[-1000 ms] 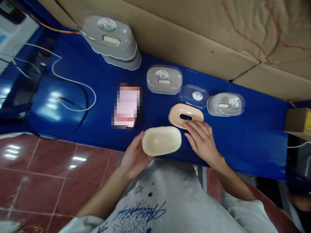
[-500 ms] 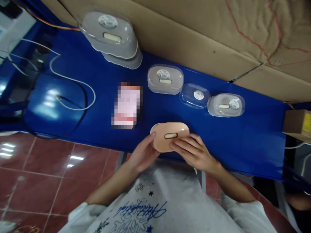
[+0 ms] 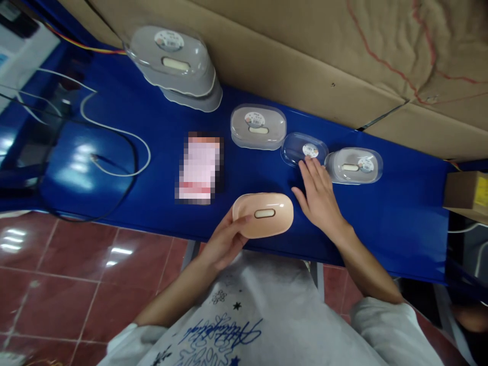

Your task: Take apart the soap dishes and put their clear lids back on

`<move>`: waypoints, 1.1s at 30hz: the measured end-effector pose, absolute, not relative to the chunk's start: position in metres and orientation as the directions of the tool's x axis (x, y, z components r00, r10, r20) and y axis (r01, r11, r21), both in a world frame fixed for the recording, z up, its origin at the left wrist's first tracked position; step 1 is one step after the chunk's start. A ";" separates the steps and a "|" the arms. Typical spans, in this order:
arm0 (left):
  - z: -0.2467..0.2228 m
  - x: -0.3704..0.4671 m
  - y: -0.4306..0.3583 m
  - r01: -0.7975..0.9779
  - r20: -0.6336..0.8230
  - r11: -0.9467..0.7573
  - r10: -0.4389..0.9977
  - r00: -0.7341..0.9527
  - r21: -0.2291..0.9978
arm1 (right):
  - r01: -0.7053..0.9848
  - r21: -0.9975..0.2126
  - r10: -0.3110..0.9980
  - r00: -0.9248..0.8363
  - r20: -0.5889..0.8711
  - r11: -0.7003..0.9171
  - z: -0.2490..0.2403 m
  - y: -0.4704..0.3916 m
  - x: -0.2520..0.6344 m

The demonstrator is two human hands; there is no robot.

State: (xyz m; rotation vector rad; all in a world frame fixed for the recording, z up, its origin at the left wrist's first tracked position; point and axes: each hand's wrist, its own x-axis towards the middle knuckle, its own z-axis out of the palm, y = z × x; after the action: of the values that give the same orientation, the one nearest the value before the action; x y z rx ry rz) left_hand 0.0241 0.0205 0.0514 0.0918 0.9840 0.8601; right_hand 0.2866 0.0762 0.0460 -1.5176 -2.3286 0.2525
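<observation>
Left hand (image 3: 224, 241) grasps peach-lidded oval box (image 3: 280, 223) by its left end, over blue table (image 3: 400, 218) near front edge. Right hand (image 3: 319, 201) unclenched, fingers extended, fingertips at transparent oval cover (image 3: 293, 147); contact unclear.

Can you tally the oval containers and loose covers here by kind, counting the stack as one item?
Peach box, in the left hand: 1
Loose clear cover, at the fingertips of the right hand: 1
Grey boxes under clear covers, outside the stack: 2
Stack of grey boxes: 1
Total: 5
</observation>
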 end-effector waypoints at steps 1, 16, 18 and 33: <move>0.051 0.022 0.021 -0.606 -0.692 0.676 0.670 0.268 0.420 | 0.858 -0.306 0.911 -0.374 0.176 0.412 0.044 0.079 0.286; 0.047 0.007 0.027 -0.688 -0.659 0.677 0.647 0.384 0.263 | 0.702 -0.550 0.890 -0.395 0.226 0.452 0.059 0.079 0.294; 0.049 0.011 0.029 -0.677 -0.641 0.686 0.651 0.407 0.266 | 0.602 -0.576 0.819 -0.521 0.241 0.553 0.068 0.070 0.288; 0.057 0.031 0.027 -0.595 -0.535 0.607 0.781 0.323 0.527 | 0.508 -0.568 0.725 -0.639 0.256 0.648 0.062 0.050 0.275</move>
State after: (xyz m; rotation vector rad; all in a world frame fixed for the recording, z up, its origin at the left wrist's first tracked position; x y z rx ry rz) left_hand 0.0311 0.0269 0.0574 0.2523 0.8457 0.9153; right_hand 0.2750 0.0500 0.0619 -0.9639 -2.4001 0.6261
